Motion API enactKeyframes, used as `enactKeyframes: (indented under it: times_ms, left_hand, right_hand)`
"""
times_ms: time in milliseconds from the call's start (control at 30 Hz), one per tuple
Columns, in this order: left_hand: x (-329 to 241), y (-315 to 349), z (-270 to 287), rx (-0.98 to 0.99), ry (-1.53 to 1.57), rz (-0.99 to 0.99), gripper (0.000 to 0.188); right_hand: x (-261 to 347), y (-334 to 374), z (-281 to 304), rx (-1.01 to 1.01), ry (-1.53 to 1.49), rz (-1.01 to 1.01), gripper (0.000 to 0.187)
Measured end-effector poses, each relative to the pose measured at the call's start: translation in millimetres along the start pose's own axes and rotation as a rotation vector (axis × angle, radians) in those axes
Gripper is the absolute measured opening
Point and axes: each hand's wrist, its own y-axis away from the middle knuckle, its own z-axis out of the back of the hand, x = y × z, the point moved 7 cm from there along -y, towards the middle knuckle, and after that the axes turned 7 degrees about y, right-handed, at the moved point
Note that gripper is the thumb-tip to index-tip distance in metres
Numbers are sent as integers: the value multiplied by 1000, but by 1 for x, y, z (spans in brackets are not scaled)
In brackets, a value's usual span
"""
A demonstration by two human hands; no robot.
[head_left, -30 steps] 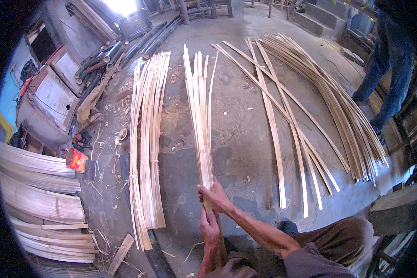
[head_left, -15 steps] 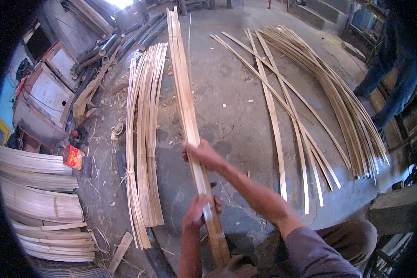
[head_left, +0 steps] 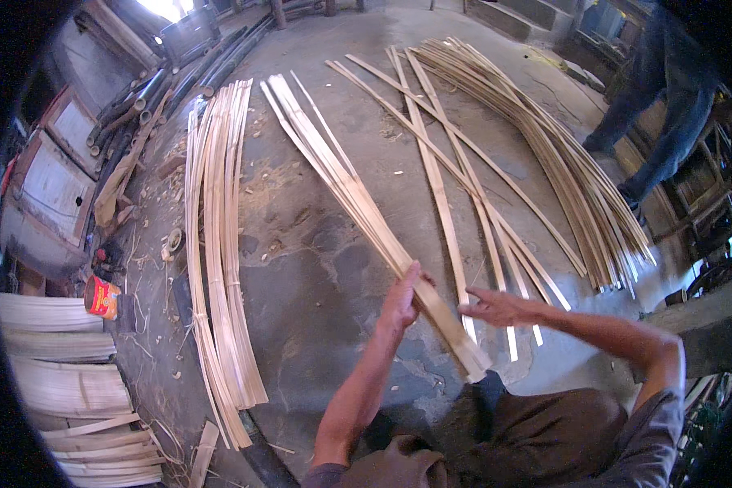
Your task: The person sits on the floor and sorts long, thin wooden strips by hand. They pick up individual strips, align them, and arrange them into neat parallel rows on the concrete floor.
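Observation:
A bundle of long, pale split bamboo strips (head_left: 368,210) slants from the far middle floor down to my lap, its far ends fanned apart. My left hand (head_left: 403,299) is wrapped round it near its lower end. To the right, my right hand (head_left: 503,308) is off the bundle, with fingers stretched out toward the left. Its fingertips overlap the near end of one of several loose bamboo strips (head_left: 441,203) lying crossed on the floor; I cannot tell whether they touch.
Left of the bundle lies a tied sheaf of strips (head_left: 213,236). A large curved pile of strips (head_left: 537,138) lies at right, near a person's legs (head_left: 655,122). A red and yellow tin (head_left: 102,297) stands at left above stacked slats (head_left: 69,386). Dark poles (head_left: 211,61) lie at the back.
The bundle has tilted, its lower end shifting right and its far end coming down. My right hand has left the bundle and moved right. My left hand has moved up and right, holding on.

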Motion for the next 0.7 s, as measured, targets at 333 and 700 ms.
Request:
enactKeyframes:
  times_ms: [333,700]
  left_hand:
    - [78,20,-2,114,-231,221,98]
    - [8,2,-96,280,89,-125,76]
  right_hand:
    - [-210,197,-178,-271,-19,-205,62]
    - [-173,327,-246,-15,-123,-604,45]
